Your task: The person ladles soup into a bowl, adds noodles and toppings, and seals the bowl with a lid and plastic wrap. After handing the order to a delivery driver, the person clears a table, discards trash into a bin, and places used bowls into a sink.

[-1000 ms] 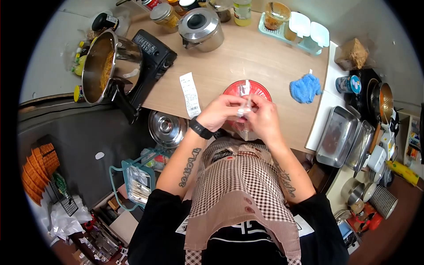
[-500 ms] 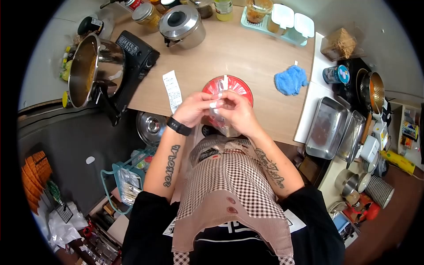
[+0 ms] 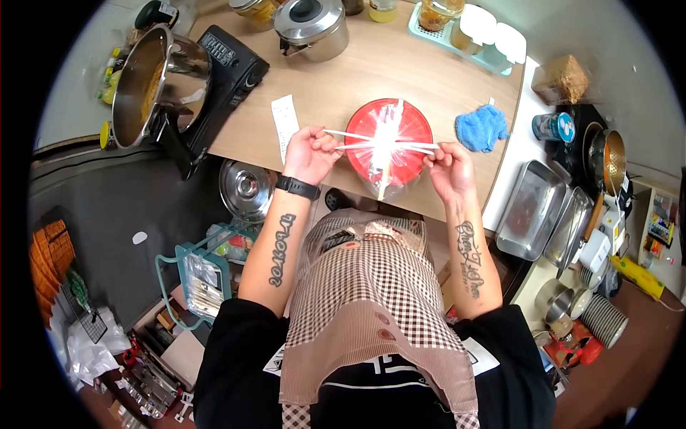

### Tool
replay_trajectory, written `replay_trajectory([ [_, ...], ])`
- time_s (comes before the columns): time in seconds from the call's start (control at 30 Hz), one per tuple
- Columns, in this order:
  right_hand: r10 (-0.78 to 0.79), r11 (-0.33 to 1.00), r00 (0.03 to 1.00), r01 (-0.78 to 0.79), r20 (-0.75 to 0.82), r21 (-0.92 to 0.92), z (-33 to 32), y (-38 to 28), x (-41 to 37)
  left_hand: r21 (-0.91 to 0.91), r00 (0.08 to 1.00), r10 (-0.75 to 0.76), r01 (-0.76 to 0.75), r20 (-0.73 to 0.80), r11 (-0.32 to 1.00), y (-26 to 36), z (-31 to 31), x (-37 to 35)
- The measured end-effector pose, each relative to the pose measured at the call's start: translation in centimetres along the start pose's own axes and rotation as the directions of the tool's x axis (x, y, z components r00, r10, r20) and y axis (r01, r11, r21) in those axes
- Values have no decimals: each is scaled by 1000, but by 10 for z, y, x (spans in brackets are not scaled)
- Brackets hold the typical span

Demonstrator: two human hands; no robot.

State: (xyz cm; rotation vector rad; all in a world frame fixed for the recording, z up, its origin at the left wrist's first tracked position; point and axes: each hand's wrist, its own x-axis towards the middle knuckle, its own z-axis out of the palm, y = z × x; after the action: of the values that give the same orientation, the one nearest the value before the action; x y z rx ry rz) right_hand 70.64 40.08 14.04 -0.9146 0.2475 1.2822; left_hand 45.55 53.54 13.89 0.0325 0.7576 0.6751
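Observation:
A round red container wrapped in clear plastic stands near the table's front edge. White strips stretch sideways above its top, and glare hides part of the plastic. My left hand is closed on strip ends at the container's left side, beside a paper slip. At the right side, my right hand pinches the other ends between thumb and fingers. A crumpled blue cloth lies to the right of the container.
A large pot sits by a black portable stove at left. A lidded steel pot and a mint tray stand along the back. Metal pans are at right.
My hands have moved apart from over the container to its two sides, drawing the white strips out between them. The camera view has shifted, and more of the red container shows.

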Motion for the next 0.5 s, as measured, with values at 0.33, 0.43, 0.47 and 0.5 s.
replay_trajectory([
  [0.33,-71,919,917,214,393,-333,46,-18,-39,351,956,202,-268,214,897,-2,44,-9],
  [0.43,-121,660,801,506,586,-555,87,-8,-56,658,888,262,-456,377,599,-51,96,-31],
  [0.47,-98,616,771,543,629,-571,91,-8,-58,649,830,338,-558,444,516,-64,103,-33],
  [0.5,-155,485,730,643,665,-593,91,-6,-62,734,795,364,-597,486,323,-64,106,-32],
])
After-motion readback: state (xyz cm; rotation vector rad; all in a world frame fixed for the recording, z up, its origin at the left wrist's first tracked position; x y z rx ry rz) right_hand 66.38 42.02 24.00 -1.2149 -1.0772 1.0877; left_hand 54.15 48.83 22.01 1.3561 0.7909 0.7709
